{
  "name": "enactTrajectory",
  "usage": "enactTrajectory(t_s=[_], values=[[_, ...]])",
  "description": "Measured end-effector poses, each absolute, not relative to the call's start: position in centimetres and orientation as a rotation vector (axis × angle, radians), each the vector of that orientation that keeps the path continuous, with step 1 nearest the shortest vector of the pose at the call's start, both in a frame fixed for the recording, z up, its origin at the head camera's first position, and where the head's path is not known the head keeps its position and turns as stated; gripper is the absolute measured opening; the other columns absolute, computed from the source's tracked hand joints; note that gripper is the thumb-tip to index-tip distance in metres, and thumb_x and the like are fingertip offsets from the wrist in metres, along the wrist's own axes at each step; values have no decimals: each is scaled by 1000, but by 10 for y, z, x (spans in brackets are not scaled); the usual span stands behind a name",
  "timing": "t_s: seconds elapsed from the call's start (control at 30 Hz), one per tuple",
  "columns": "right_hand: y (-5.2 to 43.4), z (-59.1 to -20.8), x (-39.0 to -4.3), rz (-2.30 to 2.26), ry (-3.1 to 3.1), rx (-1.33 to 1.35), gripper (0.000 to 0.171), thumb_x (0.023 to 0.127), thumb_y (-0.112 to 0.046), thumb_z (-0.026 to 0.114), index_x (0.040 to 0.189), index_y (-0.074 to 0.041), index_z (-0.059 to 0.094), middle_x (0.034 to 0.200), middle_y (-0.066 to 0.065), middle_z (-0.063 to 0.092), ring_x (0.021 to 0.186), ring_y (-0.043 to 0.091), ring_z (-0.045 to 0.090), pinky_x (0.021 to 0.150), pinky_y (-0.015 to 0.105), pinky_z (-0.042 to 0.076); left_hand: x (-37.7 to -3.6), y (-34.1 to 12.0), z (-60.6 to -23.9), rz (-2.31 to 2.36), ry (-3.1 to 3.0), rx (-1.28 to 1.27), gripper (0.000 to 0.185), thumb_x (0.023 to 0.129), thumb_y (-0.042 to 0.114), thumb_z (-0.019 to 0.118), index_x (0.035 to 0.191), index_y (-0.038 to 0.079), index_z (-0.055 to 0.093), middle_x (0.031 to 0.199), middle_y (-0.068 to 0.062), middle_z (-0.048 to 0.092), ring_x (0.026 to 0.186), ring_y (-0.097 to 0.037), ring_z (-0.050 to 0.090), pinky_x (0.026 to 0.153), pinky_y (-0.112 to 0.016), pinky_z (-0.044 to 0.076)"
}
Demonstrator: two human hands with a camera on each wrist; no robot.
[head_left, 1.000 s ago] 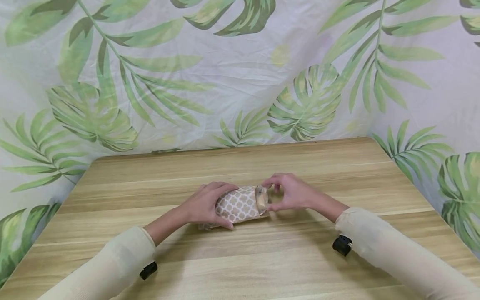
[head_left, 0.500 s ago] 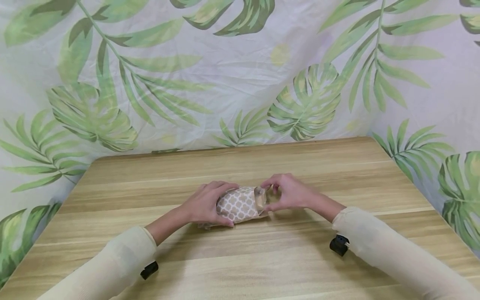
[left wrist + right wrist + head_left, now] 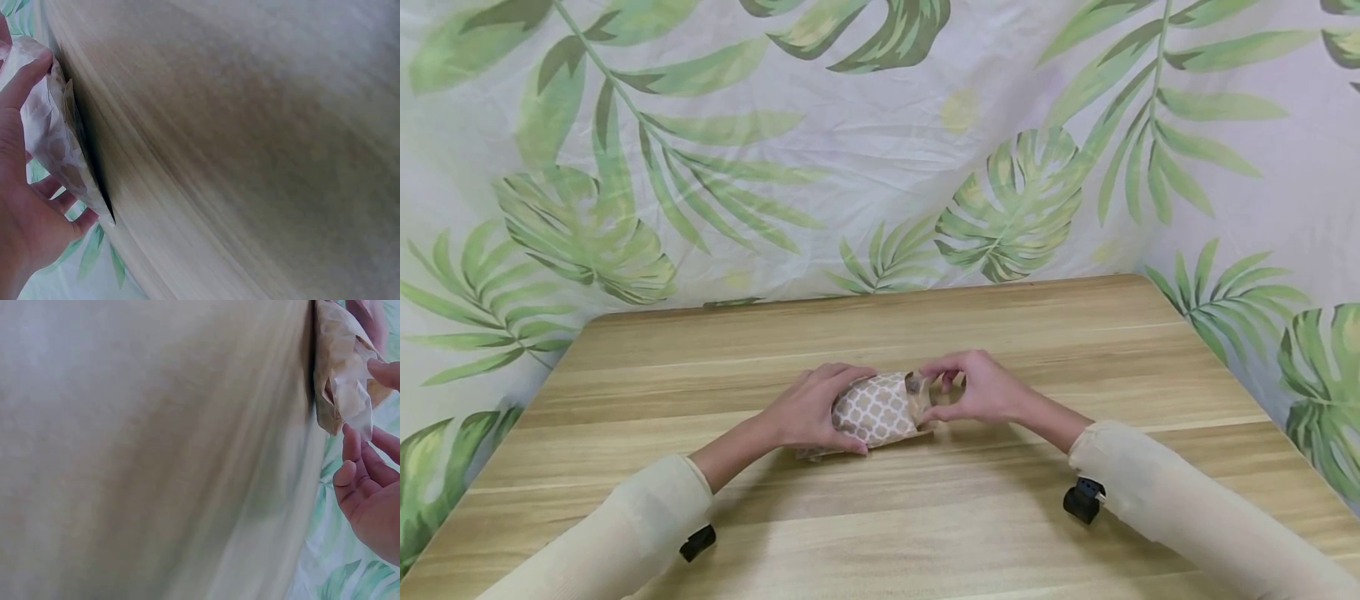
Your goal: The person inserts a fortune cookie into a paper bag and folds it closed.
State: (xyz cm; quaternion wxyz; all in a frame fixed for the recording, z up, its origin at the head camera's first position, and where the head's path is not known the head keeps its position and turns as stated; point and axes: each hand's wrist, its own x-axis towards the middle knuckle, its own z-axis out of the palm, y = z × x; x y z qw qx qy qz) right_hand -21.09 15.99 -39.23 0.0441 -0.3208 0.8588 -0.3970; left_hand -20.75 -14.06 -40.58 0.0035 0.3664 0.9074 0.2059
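Head view: patterned paper bundle on wooden table. Left hand cupped over its near end, fingers curled round it. Right hand pinches the open paper end beside its fingertips. Risk, judged: thin paper may tear or unfold if the pinch pulls hard.

Left wrist view: bundle gripped against palm of left hand.

Right wrist view: crumpled paper end pinched by right-hand fingertips.

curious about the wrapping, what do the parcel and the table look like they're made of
The parcel looks wrapped in matte brown paper printed with a white lattice; its crumpled, creased end suggests thin paper. The table looks like pale wood or wood-look laminate, with straight grain lines and a smooth, low sheen.
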Motion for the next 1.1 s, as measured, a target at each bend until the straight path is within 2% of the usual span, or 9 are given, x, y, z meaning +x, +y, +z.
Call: enactTrajectory(t_s=[0.2, 0.6, 0.9, 1.1], values=[[156, -400, -210, -1220, 2618, -993, 55, 75, -19, 93, 121, 6, 73, 96, 9, 77, 81, 18, 68, 61, 22, 49, -207, -140, -406, 656, 2837, 1145, 98, 66, 53, 93, 147, 14, 55, 142, -14, 59, 131, -35, 55, 104, -61, 44], [151, -403, -213, -1282, 2550, -970, 52, 79, -11, 90, 123, 8, 70, 84, 5, 74, 79, 16, 67, 56, 20, 46, -208, -142, -406, 662, 2836, 1146, 98, 67, 53, 92, 148, 13, 53, 140, -15, 60, 130, -35, 55, 105, -60, 44], [157, -406, -215, -1334, 2521, -906, 56, 79, -11, 90, 126, 8, 66, 97, 14, 74, 85, 24, 68, 62, 22, 50, -208, -144, -407, 671, 2843, 1152, 99, 68, 54, 91, 149, 11, 53, 139, -15, 61, 128, -36, 56, 104, -59, 46], [158, -405, -215, -1326, 2494, -909, 56, 78, -9, 90, 126, 6, 65, 122, 21, 71, 86, 23, 68, 74, 29, 56, -207, -143, -406, 661, 2848, 1162, 99, 68, 54, 91, 149, 12, 53, 138, -15, 61, 127, -36, 56, 104, -60, 45]])
